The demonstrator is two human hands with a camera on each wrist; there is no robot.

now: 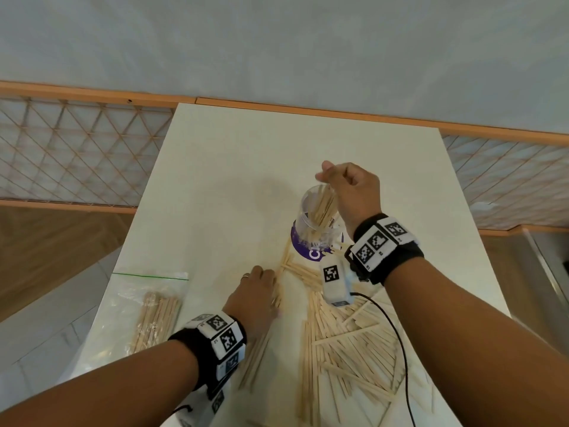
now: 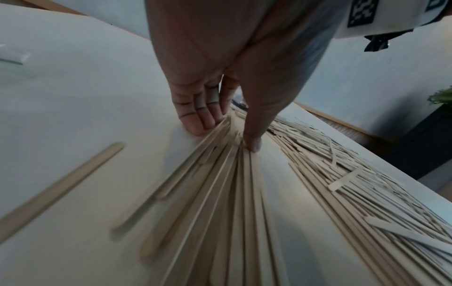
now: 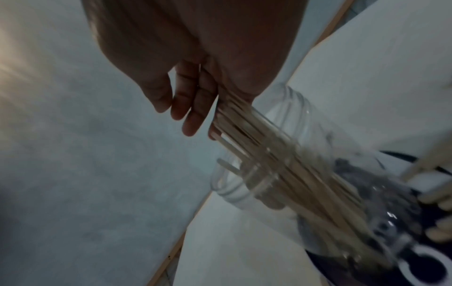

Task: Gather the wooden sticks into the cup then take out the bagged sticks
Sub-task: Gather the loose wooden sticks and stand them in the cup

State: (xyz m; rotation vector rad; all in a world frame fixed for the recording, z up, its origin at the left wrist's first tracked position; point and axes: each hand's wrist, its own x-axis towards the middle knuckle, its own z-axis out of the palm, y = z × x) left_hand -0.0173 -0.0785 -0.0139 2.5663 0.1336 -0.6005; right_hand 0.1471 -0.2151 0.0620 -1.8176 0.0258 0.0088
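Observation:
A clear plastic cup point(image 1: 317, 211) point(image 3: 281, 174) stands mid-table, partly filled with wooden sticks. My right hand point(image 1: 341, 183) point(image 3: 217, 116) is just above its rim and pinches a bundle of sticks point(image 3: 247, 127) whose lower ends reach down inside the cup. Loose sticks point(image 1: 345, 340) point(image 2: 318, 158) lie scattered over the near right of the table. My left hand point(image 1: 257, 288) point(image 2: 227, 135) is down on the table left of that pile, fingers point(image 2: 203, 118) and thumb squeezing a bunch of sticks point(image 2: 220, 193) between them. A clear zip bag of sticks point(image 1: 154, 312) lies at the near left.
The cup sits on a purple disc with white lettering point(image 1: 308, 252). The white table point(image 1: 246, 167) ends at a wooden rail by the wall. A black cable point(image 1: 397, 340) from the right wrist crosses the loose pile. Single sticks point(image 2: 61, 185) lie left of my left hand.

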